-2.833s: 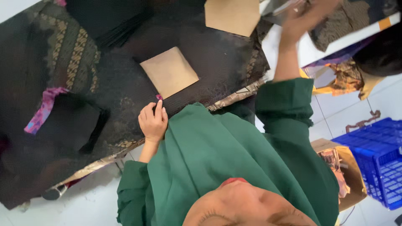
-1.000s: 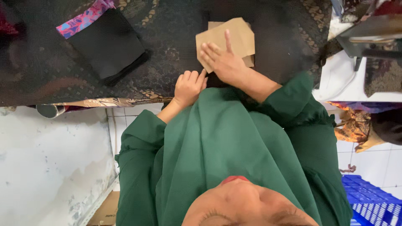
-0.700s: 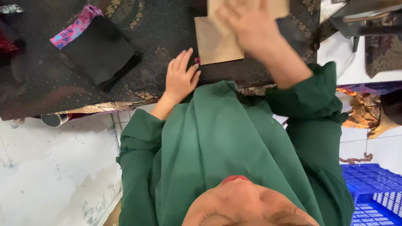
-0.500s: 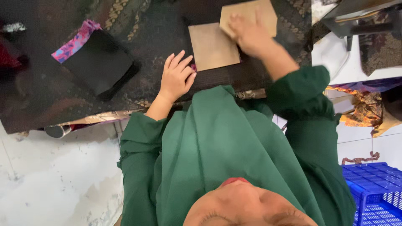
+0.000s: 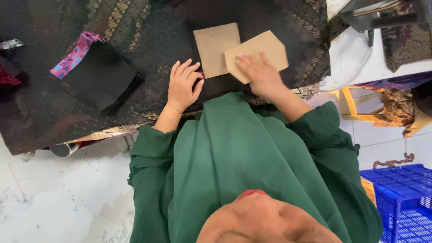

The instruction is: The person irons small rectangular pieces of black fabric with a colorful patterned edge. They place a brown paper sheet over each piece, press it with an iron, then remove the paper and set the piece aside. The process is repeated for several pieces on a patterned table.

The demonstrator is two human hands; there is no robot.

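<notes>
Right hand (image 5: 262, 76) lies flat on a five-sided card piece (image 5: 258, 53), fingers spread, palm down; pressing, not gripping, apparently to keep the card from sliding on the cloth. Fingers blurred, so how firmly it bears down is uncertain.

Left hand (image 5: 182, 86) rests fingers apart on the dark patterned cloth (image 5: 148, 36), holding nothing, fingertips just beside the lower left corner of a square card piece (image 5: 216, 48). It looks placed to keep the cloth taut and flat beside the cards.

Landmark: square card piece. It lies flat on the cloth, edges nearly in line with the table edge. The five-sided piece overlaps its right edge and lies on top of it. Long axis of the five-sided piece runs from its lower left, under the palm, up to the right; its angled, pointed end faces right, away from the square.

Left of the square, well apart: folded black cloth (image 5: 101, 74) with a pink-purple strip (image 5: 74, 53) along its far edge. Far right and below: blue crate (image 5: 400, 198) on the floor.
</notes>
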